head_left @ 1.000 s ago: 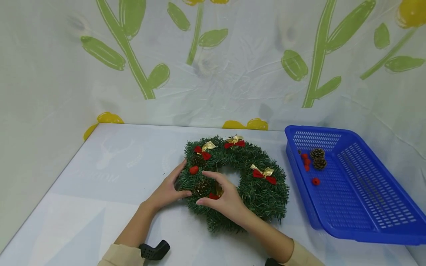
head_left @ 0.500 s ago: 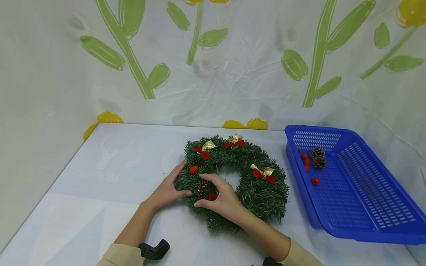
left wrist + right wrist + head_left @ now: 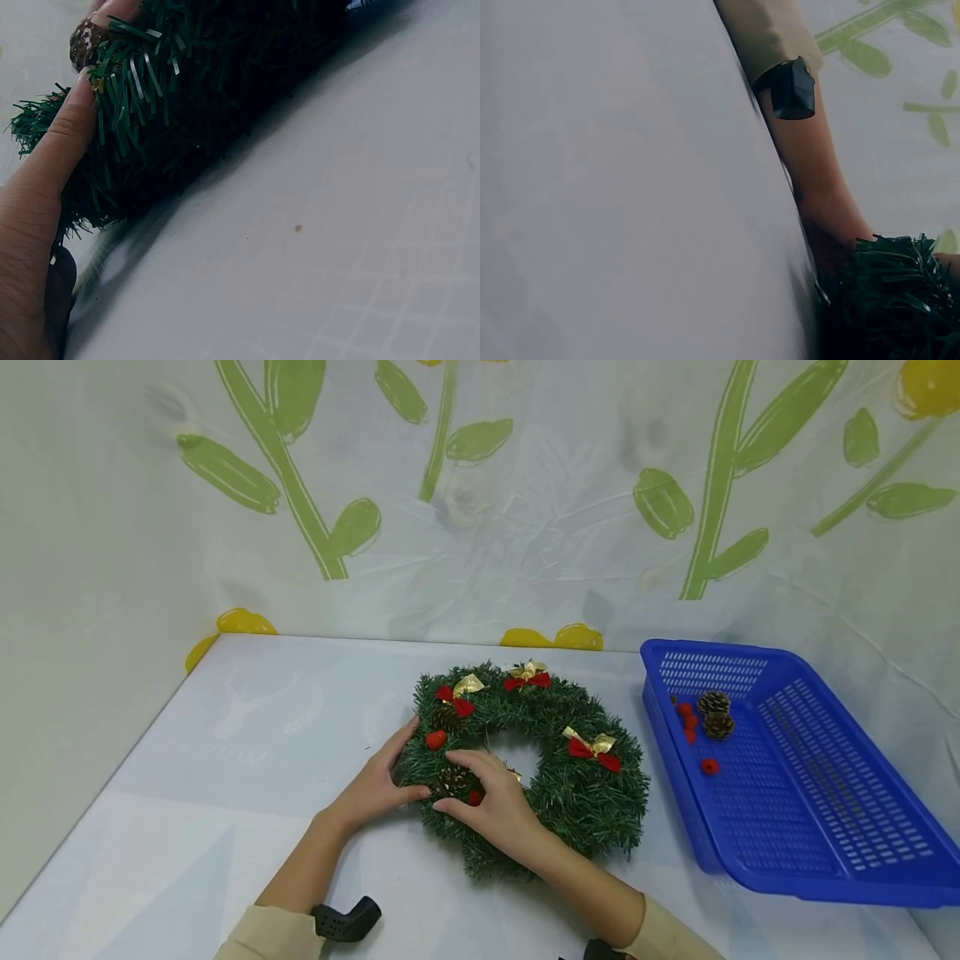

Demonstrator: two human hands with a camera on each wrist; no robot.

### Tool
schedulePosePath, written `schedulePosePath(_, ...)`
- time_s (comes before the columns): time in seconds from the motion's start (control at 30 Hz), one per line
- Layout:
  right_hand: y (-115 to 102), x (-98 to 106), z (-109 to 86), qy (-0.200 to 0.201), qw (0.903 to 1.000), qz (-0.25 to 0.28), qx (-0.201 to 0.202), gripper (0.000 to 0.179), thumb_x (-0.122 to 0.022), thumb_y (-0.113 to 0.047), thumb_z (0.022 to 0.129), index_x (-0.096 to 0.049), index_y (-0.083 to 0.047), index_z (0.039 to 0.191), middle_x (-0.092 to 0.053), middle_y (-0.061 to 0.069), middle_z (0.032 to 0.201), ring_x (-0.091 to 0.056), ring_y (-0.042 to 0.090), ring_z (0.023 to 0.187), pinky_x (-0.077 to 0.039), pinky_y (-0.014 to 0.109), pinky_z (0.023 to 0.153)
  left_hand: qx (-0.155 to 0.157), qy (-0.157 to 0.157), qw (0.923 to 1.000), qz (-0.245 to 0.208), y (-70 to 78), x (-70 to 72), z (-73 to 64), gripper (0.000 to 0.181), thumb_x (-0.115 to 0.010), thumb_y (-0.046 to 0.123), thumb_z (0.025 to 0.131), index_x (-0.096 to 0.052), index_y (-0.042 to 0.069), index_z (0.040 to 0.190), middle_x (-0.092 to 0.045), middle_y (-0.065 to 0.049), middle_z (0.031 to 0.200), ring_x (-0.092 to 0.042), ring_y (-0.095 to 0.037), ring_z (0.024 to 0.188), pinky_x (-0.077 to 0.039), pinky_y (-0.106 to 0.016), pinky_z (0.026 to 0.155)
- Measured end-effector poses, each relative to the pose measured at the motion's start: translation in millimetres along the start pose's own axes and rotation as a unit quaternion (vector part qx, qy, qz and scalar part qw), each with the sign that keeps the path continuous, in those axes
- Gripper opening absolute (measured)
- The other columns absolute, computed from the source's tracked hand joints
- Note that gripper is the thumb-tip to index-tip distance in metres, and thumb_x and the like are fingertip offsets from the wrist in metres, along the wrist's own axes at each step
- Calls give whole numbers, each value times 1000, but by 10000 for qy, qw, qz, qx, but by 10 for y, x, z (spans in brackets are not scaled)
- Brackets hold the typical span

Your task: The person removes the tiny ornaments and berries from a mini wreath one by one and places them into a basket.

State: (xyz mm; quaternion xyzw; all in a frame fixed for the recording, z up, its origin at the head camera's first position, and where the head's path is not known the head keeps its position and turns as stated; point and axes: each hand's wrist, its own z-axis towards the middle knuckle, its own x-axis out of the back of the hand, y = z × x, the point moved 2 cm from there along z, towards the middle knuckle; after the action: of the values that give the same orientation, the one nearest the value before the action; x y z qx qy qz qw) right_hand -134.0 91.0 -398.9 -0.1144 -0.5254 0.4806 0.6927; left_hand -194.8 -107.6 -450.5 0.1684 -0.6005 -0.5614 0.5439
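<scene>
The green wreath (image 3: 588, 802) looks like prickly plastic. Its gold ribbon (image 3: 602, 743) is shiny, its red ribbon (image 3: 610, 762) dull like cloth. Pine cones (image 3: 718, 725) look rough. The blue basket (image 3: 825, 890) looks plastic.

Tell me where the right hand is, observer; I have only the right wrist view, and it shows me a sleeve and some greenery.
Observer: In the head view, the right hand is over the wreath, with a pine cone between its thumb and index finger. I can't tell if they touch it.
Operator: Is there any container about?
Observer: Yes, a blue basket stands to the right of the wreath.
Operator: What's in it?
Observer: Two more pine cones and several small red ornaments, toward its left side.
</scene>
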Motion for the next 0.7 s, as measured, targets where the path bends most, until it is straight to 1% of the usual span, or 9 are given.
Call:
schedulePosePath(0.2, -2, -9, 1, 212, 9997, 62, 56, 53, -81, -19, 74, -61, -6, 121, -62, 7, 122, -56, 23, 117, -50, 42, 92, 20, -26, 10000, -48, -4, 6, 5, 100, -76, 43, 77, -13, 24, 154, -13, -10, 158, -13, -37, 143, -21, -59, 111)
schedulePosePath(0.5, 3, -12, -12, 512, 9981, 281, 208, 46, -79, -13, 77, -62, -5, 119, -63, 7, 119, -57, 24, 114, -51, 40, 91, 58, -18, 10000, -57, -3, 4, 7, 101, -75, 45, 77, -14, 24, 154, -14, -9, 158, -13, -36, 144, -21, -58, 111)
schedulePosePath(0.7, -8, -13, -18, 748, 9966, 259, 241, 43, -79, -10, 77, -63, -5, 116, -63, 8, 116, -58, 23, 111, -52, 39, 89, 49, -15, 10000, -72, -4, 3, 6, 101, -76, 44, 77, -13, 23, 154, -13, -9, 158, -13, -36, 144, -21, -59, 111)
